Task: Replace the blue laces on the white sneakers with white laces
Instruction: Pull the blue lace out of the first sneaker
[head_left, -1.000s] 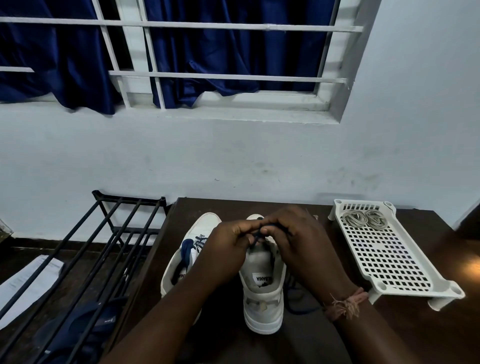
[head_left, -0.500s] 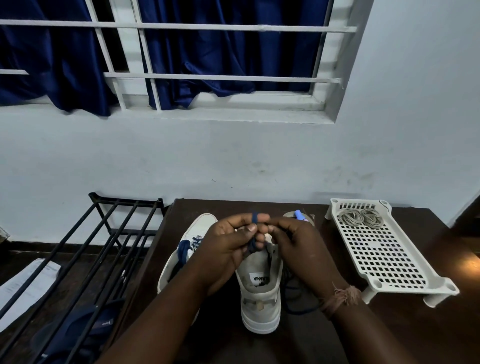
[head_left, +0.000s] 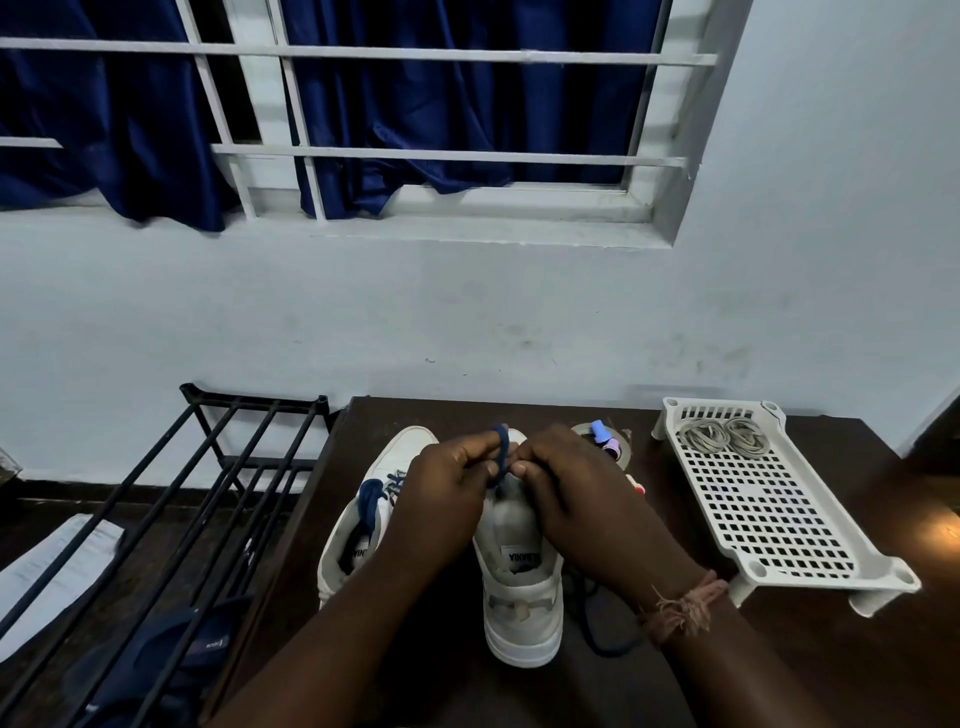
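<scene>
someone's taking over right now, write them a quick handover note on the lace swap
Left hand pinches the blue lace over the right sneaker; right hand pinches at the same spot, its hold on the lace not clear.
Left sneaker is beside it on the table, blue lace in place.
White laces lie coiled in the white tray, untouched.
Done: right sneaker partly unlaced.
Left: finish pulling, unlace the left sneaker, thread both white.

both hands (head_left: 524, 488) hide the right sneaker's (head_left: 522, 587) eyelets (the left hand's (head_left: 447, 493) grip partly covers the blue lace (head_left: 500, 457)).
</scene>
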